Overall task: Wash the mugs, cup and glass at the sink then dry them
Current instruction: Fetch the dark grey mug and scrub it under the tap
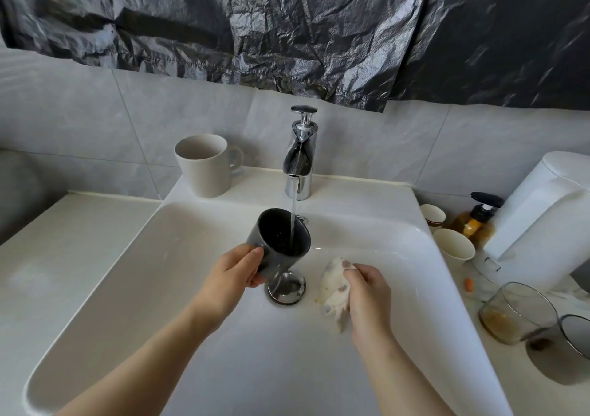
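My left hand [238, 268] grips a dark grey mug [277, 240] by its side, tilted with its mouth toward me, over the white sink [178, 256]. Water runs from the chrome tap [300, 157] straight into the mug. My right hand [367, 291] holds a crumpled white cloth [335, 288] with small spots, just right of the drain [287, 288]. A beige mug [204, 163] stands upright on the sink ledge left of the tap. A glass [517, 313] with brown residue sits on the right counter, with two paper cups [453, 246] behind it.
A pump bottle of amber liquid [475, 221] and a white appliance [542, 208] stand at the right rear. A dark-rimmed vessel [574, 336] is cut off at the right edge. A pale counter [64, 249] lies left of the sink. Black plastic sheeting hangs on the tiled wall.
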Demonstrator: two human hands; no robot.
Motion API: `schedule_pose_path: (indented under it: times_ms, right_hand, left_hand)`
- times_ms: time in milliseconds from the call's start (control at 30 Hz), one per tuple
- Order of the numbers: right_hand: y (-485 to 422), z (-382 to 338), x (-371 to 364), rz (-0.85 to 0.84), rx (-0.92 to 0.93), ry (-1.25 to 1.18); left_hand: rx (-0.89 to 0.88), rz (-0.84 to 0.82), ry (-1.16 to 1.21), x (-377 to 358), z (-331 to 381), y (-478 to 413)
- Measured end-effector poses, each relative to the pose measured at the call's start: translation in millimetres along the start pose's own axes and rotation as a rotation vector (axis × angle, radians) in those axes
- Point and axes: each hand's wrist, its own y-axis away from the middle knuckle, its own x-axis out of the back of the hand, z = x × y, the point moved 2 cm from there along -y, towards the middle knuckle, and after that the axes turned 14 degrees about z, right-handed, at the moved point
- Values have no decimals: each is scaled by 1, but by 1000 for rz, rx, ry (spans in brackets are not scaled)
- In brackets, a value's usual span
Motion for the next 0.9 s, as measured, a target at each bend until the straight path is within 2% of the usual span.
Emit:
schedule_pose_path:
  times_ms: [367, 567, 900]
  right_hand:
    - [14, 0, 9, 18, 29, 10]
    - [18, 0, 15, 27, 8, -12]
    - [20, 1, 17, 37, -5, -27]
  left_hand:
    - [-121, 3, -355, 29, 6, 11]
    - [-321, 57, -592, 35, 16, 23]
    - [-528, -18, -701, 43, 24, 26]
